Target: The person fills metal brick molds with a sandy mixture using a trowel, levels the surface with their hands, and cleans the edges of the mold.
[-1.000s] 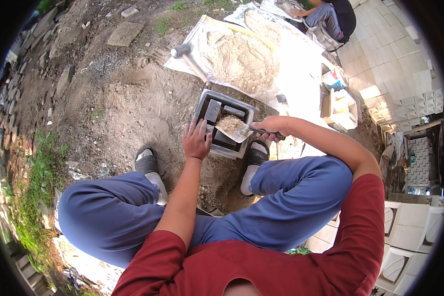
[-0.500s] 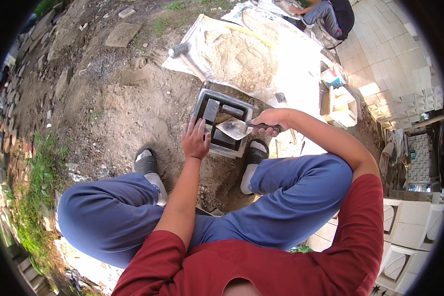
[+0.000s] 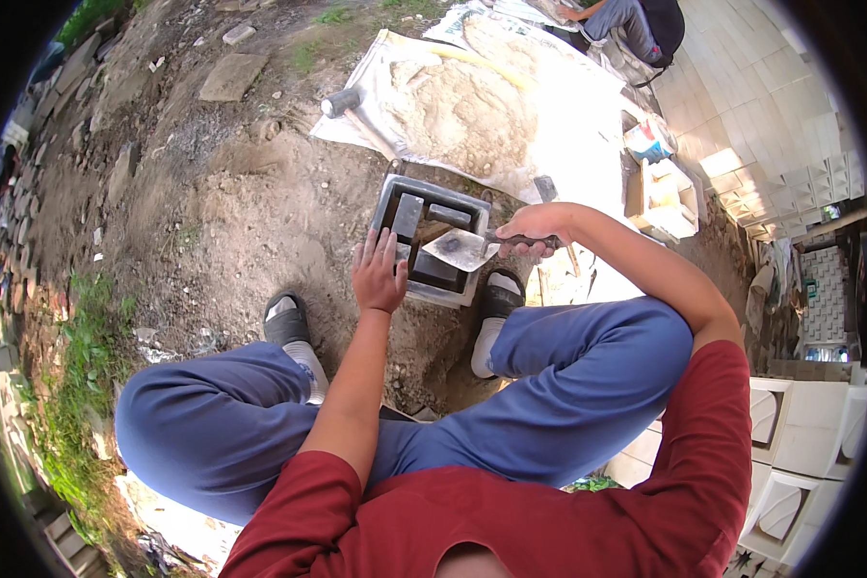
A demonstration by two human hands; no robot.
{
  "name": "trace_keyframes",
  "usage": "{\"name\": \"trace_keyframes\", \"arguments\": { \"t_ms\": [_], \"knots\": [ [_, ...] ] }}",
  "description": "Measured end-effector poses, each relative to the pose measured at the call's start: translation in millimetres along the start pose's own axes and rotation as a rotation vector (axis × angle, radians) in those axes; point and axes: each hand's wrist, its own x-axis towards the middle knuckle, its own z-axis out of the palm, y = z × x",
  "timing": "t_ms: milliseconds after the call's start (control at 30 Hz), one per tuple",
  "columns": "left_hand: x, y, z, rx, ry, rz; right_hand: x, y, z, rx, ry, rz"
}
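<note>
A grey rectangular mould [image 3: 468,197] sits on the ground between my feet, with dark blocks [image 3: 409,214] inside it and gaps between them. My left hand [image 3: 380,274] lies on its left edge with the fingers stretched out. My right hand [image 3: 532,231] is closed around the dark handle of a trowel [image 3: 459,249]. The pointed metal blade reaches left over the middle of the mould and hides part of the blocks. Some brownish material [image 3: 432,231] shows beside the blade tip.
Beyond the mould, a pale sheet [image 3: 342,128] carries a heap of sand [image 3: 462,111]. A mallet [image 3: 341,103] lies across its near left corner. White moulds [image 3: 667,207] and a bucket [image 3: 650,140] stand to the right. Another person [image 3: 636,29] sits at the far right.
My right hand has moved slightly right with the trowel, whose blade stays over the mould. My left hand keeps its place on the mould's left edge.
</note>
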Motion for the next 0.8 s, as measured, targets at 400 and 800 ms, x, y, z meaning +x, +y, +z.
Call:
{"name": "trace_keyframes", "arguments": {
  "t_ms": [400,800],
  "knots": [
    [2.5,2.3,-0.4,0.009,-0.008,0.022,-16.5,-5.8,-3.5,-0.21,0.121,-0.054],
    [1.9,1.1,-3.6,0.029,-0.052,0.005,-58.7,31.9,-49.9,0.044,0.13,-0.136]
  ]
}}
